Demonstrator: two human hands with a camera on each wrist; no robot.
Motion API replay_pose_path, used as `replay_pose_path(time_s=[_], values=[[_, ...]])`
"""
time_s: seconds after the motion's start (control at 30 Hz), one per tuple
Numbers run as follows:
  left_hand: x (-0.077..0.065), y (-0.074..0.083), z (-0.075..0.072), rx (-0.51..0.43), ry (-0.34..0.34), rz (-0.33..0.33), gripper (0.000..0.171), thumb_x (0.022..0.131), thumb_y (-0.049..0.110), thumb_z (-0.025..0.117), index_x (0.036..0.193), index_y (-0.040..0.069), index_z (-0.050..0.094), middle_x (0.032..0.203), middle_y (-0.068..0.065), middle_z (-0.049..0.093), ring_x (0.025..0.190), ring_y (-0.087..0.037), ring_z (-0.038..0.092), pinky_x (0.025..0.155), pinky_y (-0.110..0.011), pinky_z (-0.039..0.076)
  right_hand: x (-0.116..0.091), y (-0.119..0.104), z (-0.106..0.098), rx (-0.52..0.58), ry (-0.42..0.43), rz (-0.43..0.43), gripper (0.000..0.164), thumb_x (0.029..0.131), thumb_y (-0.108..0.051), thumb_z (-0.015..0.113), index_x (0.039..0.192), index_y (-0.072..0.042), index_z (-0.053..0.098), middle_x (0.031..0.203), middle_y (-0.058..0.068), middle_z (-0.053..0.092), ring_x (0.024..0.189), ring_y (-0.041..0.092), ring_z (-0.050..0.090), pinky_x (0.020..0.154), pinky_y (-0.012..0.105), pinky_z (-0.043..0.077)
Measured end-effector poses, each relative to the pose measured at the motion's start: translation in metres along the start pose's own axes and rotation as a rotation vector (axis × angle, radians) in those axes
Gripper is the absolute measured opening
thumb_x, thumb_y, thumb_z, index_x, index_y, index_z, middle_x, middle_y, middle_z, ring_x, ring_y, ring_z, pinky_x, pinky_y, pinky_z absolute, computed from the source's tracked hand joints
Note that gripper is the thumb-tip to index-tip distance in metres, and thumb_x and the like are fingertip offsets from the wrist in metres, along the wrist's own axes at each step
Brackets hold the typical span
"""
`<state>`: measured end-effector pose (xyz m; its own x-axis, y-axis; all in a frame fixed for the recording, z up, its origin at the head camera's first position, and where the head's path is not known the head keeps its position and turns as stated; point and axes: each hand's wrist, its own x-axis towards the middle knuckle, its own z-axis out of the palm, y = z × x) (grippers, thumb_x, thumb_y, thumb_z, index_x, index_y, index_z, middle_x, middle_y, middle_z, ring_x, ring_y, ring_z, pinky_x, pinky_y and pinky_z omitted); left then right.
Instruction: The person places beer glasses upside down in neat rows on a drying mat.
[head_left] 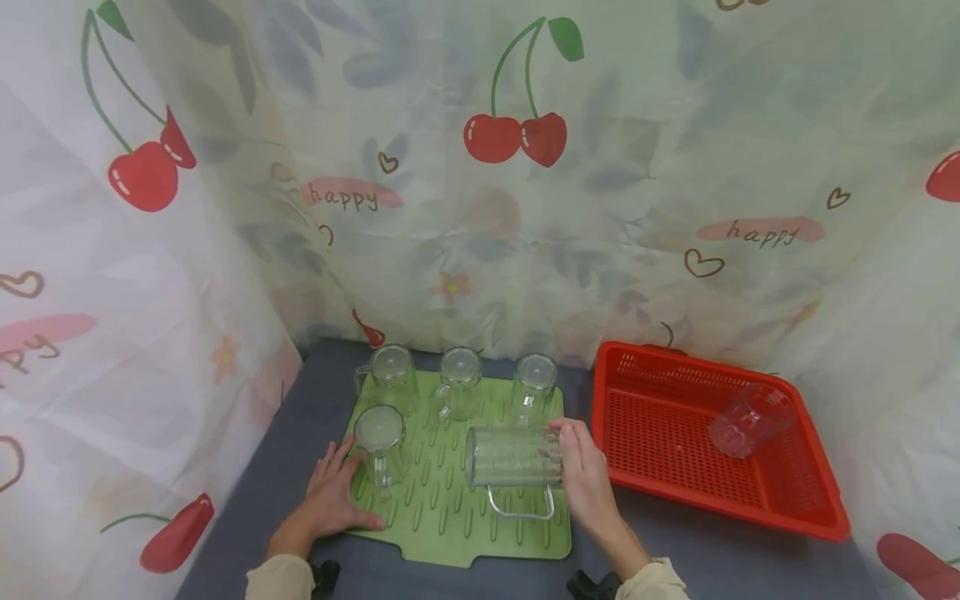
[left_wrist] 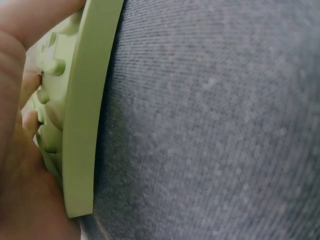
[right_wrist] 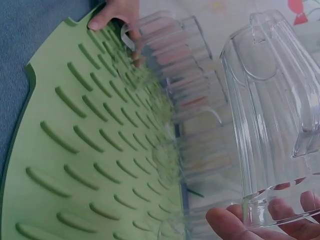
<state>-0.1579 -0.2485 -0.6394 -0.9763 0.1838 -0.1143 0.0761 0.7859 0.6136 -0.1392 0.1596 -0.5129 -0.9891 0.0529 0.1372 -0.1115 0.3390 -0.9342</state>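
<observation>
My right hand [head_left: 588, 471] grips one end of a clear glass mug [head_left: 510, 457], which lies sideways in the air over the green drying mat [head_left: 442, 542]. The mug's handle points toward me, and the right wrist view shows fingertips [right_wrist: 225, 222] around its end. My left hand [head_left: 327, 496] rests at the mat's left edge, thumb on the surface and fingers spread beside an upside-down glass mug [head_left: 380, 433]. Along the mat's far side stand more upturned mugs: one at left [head_left: 393, 375], one in the middle [head_left: 460, 375] and one at right [head_left: 536, 382].
At right stands a red perforated plastic basket [head_left: 720, 500] with a clear glass [head_left: 750, 421] lying inside. Mat and basket rest on a dark grey cloth surface [head_left: 258, 508]. Cherry-printed curtains [head_left: 525, 250] enclose the back and sides.
</observation>
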Motion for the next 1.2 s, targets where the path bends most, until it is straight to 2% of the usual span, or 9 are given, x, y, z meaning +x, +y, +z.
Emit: replay_pose_path(time_s=[0.17, 0.27, 0.5, 0.6, 0.67, 0.83, 1.03, 1.2], values=[[-0.002, 0.004, -0.003, -0.012, -0.001, 0.023, 0.129, 0.052, 0.07, 0.091, 0.151, 0.001, 0.044, 0.17, -0.023, 0.012, 0.154, -0.057, 0.002, 0.118, -0.078, 0.005, 0.001, 0.002, 0.007, 0.009, -0.002, -0.035, 0.037, 0.113, -0.028, 0.035, 0.127, -0.003, 0.058, 0.122, 0.022, 0.069, 0.1, 0.035, 0.074, 0.07, 0.027, 0.06], [-0.004, 0.01, -0.006, -0.007, -0.002, 0.022, 0.128, 0.054, 0.065, 0.093, 0.151, -0.001, 0.043, 0.169, -0.026, 0.012, 0.152, -0.059, 0.002, 0.117, -0.079, 0.006, 0.002, 0.004, 0.009, 0.007, 0.004, -0.034, 0.036, 0.113, -0.029, 0.036, 0.127, -0.004, 0.059, 0.121, 0.021, 0.07, 0.101, 0.032, 0.073, 0.071, 0.027, 0.059], [-0.01, 0.022, -0.014, 0.009, -0.007, -0.046, 0.142, 0.057, 0.06, 0.095, 0.161, -0.002, 0.019, 0.169, -0.027, 0.009, 0.153, -0.058, 0.0, 0.121, -0.075, 0.005, 0.003, 0.011, 0.015, -0.004, 0.015, 0.01, 0.038, 0.113, -0.033, 0.036, 0.128, -0.008, 0.06, 0.124, 0.016, 0.07, 0.101, 0.029, 0.074, 0.073, 0.027, 0.059], [-0.014, 0.028, -0.019, -0.01, 0.019, -0.046, 0.145, 0.058, 0.056, 0.096, 0.162, -0.002, 0.014, 0.169, -0.028, 0.01, 0.153, -0.059, 0.0, 0.121, -0.075, 0.005, 0.003, 0.014, 0.016, -0.008, 0.01, 0.016, 0.037, 0.113, -0.033, 0.036, 0.128, -0.008, 0.059, 0.126, 0.018, 0.069, 0.103, 0.031, 0.074, 0.074, 0.026, 0.059], [-0.017, 0.034, -0.024, -0.027, 0.053, -0.028, 0.145, 0.057, 0.052, 0.097, 0.162, -0.001, 0.013, 0.169, -0.029, 0.011, 0.152, -0.06, 0.002, 0.119, -0.076, 0.007, 0.002, 0.015, 0.016, -0.007, 0.009, 0.018, 0.037, 0.113, -0.032, 0.036, 0.129, -0.008, 0.059, 0.127, 0.019, 0.069, 0.103, 0.032, 0.074, 0.074, 0.027, 0.059], [-0.026, 0.051, -0.047, -0.077, 0.116, 0.007, 0.144, 0.058, 0.044, 0.099, 0.165, 0.008, 0.009, 0.17, -0.026, 0.01, 0.151, -0.062, 0.0, 0.114, -0.082, 0.007, 0.002, 0.018, 0.016, -0.012, 0.013, 0.033, 0.037, 0.113, -0.033, 0.036, 0.129, -0.009, 0.059, 0.127, 0.016, 0.07, 0.104, 0.031, 0.074, 0.075, 0.026, 0.058], [-0.035, 0.071, -0.072, -0.055, 0.156, 0.089, 0.143, 0.058, 0.046, 0.098, 0.165, 0.01, 0.011, 0.168, -0.027, 0.015, 0.149, -0.064, 0.003, 0.11, -0.084, 0.01, 0.003, 0.021, 0.02, -0.04, 0.011, 0.052, 0.039, 0.113, -0.035, 0.035, 0.129, -0.01, 0.06, 0.12, 0.016, 0.072, 0.101, 0.028, 0.074, 0.074, 0.027, 0.057], [-0.038, 0.087, -0.082, -0.059, 0.209, 0.142, 0.14, 0.059, 0.05, 0.097, 0.166, 0.02, 0.012, 0.169, -0.022, 0.017, 0.152, -0.06, 0.003, 0.111, -0.083, 0.012, 0.002, 0.024, 0.024, -0.025, -0.014, 0.086, 0.046, 0.112, -0.042, 0.031, 0.131, -0.01, 0.059, 0.115, 0.017, 0.073, 0.102, 0.028, 0.072, 0.075, 0.03, 0.058]])
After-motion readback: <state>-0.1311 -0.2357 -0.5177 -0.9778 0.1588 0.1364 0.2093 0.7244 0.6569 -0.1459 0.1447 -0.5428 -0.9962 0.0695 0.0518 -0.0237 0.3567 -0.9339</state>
